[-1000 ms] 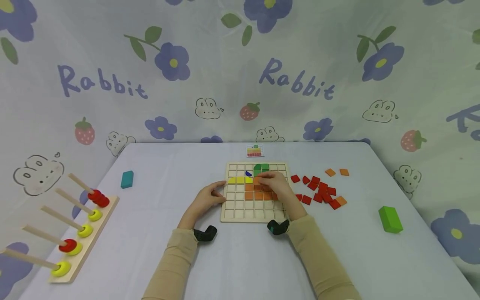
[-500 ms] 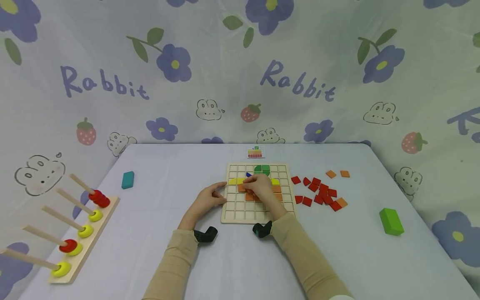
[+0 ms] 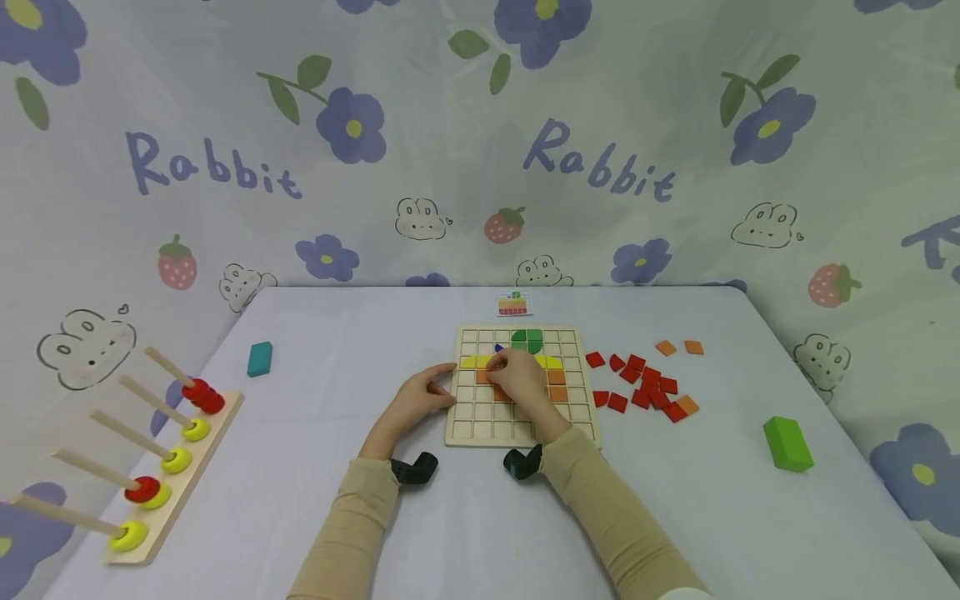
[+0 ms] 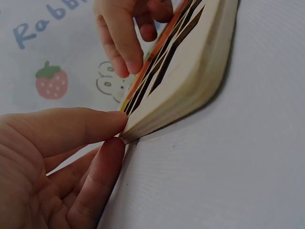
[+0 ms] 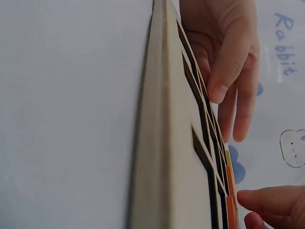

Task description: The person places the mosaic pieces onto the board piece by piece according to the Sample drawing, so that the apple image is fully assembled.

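Note:
A wooden grid board (image 3: pixel 462 427) lies flat on the table, with green, blue, yellow and orange tiles in its cells. My left hand (image 3: pixel 414 400) is at the board's left edge; in the left wrist view its thumb (image 4: pixel 81 128) and a finger touch the rim. Over the middle of the board is my right hand (image 3: pixel 521 382), its fingertips down at the orange tiles (image 3: pixel 557 393). In the right wrist view one fingertip (image 5: pixel 245 196) meets an orange tile (image 5: pixel 231 210), and no piece shows between the fingers. The hand hides several cells.
Red tiles (image 3: pixel 651 382) lie in a loose heap right of the board, with a few orange ones around them. Behind the board is a small pattern card (image 3: pixel 514 303). A green block (image 3: pixel 787 444), a teal block (image 3: pixel 260 358) and a peg stand with rings (image 3: pixel 180 479) stand farther out.
My right hand has moved left and slightly nearer across the board, uncovering the right ends of the yellow and orange rows. The left hand keeps its place at the edge.

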### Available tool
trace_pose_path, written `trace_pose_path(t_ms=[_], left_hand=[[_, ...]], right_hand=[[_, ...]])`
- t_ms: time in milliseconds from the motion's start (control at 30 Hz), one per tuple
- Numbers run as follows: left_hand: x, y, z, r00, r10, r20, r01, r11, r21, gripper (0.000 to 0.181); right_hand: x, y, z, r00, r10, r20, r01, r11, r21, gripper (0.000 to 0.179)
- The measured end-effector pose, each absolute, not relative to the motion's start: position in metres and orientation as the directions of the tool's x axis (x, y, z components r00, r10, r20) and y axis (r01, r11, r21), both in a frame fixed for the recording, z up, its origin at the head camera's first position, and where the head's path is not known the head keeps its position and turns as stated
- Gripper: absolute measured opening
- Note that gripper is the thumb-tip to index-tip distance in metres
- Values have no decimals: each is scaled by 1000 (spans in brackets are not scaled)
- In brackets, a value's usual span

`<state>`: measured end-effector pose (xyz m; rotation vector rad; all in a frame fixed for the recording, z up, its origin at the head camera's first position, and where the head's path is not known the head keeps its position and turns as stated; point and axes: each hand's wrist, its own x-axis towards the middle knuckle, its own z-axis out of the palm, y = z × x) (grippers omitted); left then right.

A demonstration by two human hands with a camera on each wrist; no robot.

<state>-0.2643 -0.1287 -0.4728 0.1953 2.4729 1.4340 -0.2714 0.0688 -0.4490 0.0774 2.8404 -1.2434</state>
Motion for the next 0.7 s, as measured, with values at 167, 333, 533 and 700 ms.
trace_pose_path(t_ms=[167, 333, 533, 700], left_hand=[[-265, -130, -470, -956, 240, -168, -21, 515, 857, 62], [-266, -132, -468, -958, 233, -169, -24, 521, 853, 62], [-266, -131, -468, -957, 235, -171, -24, 523, 852, 62], [-265, -128, -471, -951, 256, -173, -17, 514, 858, 62]], right_hand=[[-273, 85, -443, -999, 38, -21, 39, 584, -811, 13], [-275, 127, -430, -994, 108, -26, 78, 510, -856, 18], [-273, 196, -422, -976, 202, -78, 166, 466, -869, 30], [-269, 252, -427, -939, 322, -122, 250, 394, -885, 33]])
